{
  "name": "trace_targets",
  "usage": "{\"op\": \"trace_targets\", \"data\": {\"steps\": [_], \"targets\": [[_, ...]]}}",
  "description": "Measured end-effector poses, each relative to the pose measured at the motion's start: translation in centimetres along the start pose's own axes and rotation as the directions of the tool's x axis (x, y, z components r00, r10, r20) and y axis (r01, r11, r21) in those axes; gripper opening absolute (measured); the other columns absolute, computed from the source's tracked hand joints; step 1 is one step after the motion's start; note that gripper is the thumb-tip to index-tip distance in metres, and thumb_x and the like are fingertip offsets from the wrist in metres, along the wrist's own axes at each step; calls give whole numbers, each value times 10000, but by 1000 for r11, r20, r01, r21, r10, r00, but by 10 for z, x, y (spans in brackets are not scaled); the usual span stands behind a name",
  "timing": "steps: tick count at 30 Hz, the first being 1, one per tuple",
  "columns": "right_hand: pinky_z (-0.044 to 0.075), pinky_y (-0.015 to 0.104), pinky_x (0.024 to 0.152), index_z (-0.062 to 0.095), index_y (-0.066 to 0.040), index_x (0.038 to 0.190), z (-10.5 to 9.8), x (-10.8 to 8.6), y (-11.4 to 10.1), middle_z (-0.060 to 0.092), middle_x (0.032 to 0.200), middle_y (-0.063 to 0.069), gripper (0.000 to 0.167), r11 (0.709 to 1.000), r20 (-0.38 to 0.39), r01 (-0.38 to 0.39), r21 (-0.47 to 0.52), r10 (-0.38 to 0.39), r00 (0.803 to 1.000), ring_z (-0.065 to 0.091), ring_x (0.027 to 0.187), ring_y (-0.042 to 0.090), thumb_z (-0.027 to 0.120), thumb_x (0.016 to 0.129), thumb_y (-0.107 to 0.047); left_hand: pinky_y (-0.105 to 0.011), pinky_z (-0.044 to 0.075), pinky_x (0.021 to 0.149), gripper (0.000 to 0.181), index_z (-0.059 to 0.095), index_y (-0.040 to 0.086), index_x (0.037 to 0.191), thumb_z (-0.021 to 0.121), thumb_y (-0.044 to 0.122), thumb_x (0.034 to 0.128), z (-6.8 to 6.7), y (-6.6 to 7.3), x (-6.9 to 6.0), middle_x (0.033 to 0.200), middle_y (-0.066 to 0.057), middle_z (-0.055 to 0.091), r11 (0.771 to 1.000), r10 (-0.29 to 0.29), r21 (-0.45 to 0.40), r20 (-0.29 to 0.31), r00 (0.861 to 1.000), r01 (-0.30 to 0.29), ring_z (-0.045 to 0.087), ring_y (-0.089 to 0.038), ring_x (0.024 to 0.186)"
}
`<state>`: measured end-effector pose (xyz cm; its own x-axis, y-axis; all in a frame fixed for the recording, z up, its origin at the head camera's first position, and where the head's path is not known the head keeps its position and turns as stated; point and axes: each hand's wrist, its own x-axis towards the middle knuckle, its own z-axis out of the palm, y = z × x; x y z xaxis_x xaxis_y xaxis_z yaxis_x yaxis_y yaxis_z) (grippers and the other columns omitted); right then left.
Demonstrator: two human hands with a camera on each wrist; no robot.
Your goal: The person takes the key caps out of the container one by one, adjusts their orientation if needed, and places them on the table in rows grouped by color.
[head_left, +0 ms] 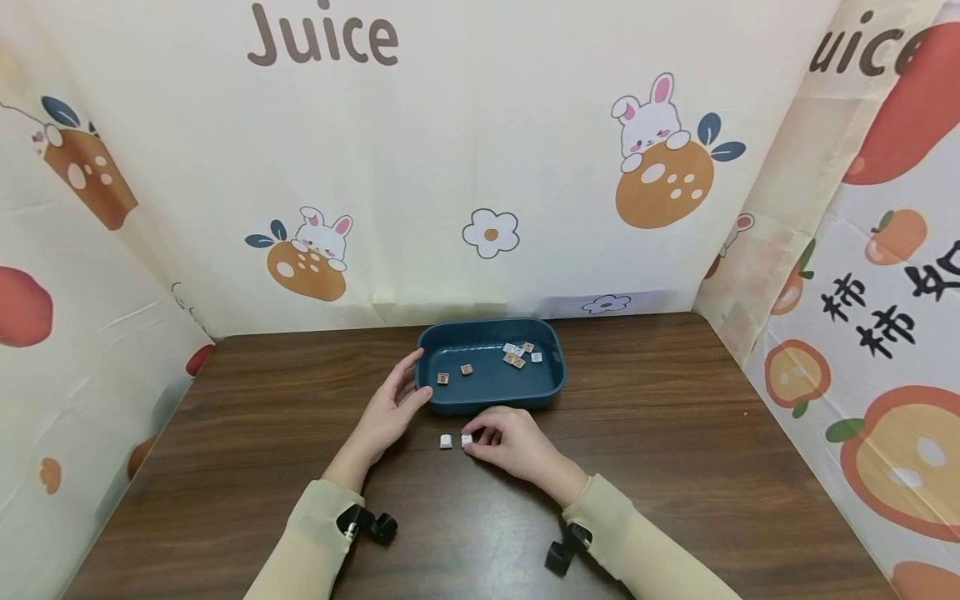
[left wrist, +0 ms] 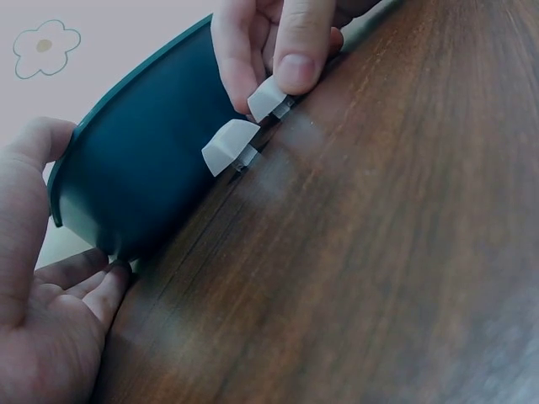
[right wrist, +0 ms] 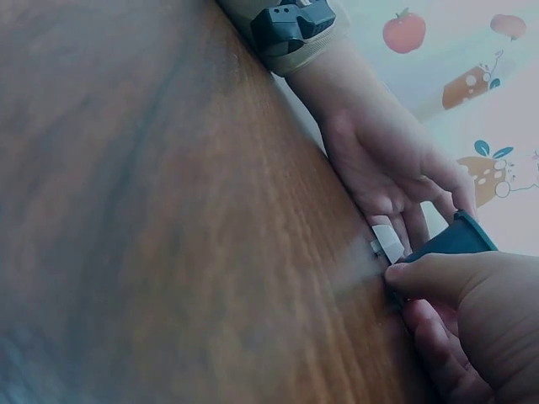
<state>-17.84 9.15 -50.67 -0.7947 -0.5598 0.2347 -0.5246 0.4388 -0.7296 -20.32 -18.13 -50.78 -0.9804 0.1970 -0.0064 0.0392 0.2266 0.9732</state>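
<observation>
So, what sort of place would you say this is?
Probably an indoor recording booth: printed hangings surround a wooden table on three sides, and black wrist-worn devices look like cameras.

Before me, cream cloth (head_left: 435, 150) printed with "Juice" (head_left: 322, 37), 2 rabbits (head_left: 652, 129) leaning on orange fruit and 2 flowers (head_left: 491, 234) hangs behind a dark wood-grained table (head_left: 712, 500). Fruit-patterned cloth lines the left and right, black characters (head_left: 886, 332) marking the right. Light leaves a pale sheen on the tabletop.
</observation>
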Motion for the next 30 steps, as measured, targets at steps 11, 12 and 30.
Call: {"op": "trace_targets", "data": {"steps": [11, 12, 30], "targets": [[606, 220, 696, 835, -129, 1106, 0, -1, -1, 753, 969, -12, 176, 1000, -4, 9, 27, -9, 1000, 675, 786, 10, 888, 939, -147, -503, 359, 1270, 666, 351, 324, 1713, 658, 278, 1124, 0, 1, -1, 1720, -170, 394, 1000, 0, 9, -3, 1000, 0, 412, -369, 1581], [606, 218, 694, 834, -129, 1103, 0, -1, -1, 752, 964, -9, 174, 1000, -7, 10, 27, -10, 1000, 674, 781, 10, 888, 939, -145, -502, 359, 1269, 667, 350, 324, 1713, 657, 277, 1124, 0, 2, -1, 1722, -169, 392, 1000, -2, 9, -2, 1000, 2, 410, -369, 1582], [604, 204, 700, 834, -145, 1107, 1, -2, 0, 743, 952, -36, 191, 1000, -14, -6, -22, 6, 1000, 659, 773, -13, 901, 929, -161, -501, 370, 1261, 654, 361, 352, 1705, 656, 288, 1124, 0, 1, -1, 1723, -149, 394, 1000, -14, 21, -11, 1000, 14, 416, -360, 1580]]}}
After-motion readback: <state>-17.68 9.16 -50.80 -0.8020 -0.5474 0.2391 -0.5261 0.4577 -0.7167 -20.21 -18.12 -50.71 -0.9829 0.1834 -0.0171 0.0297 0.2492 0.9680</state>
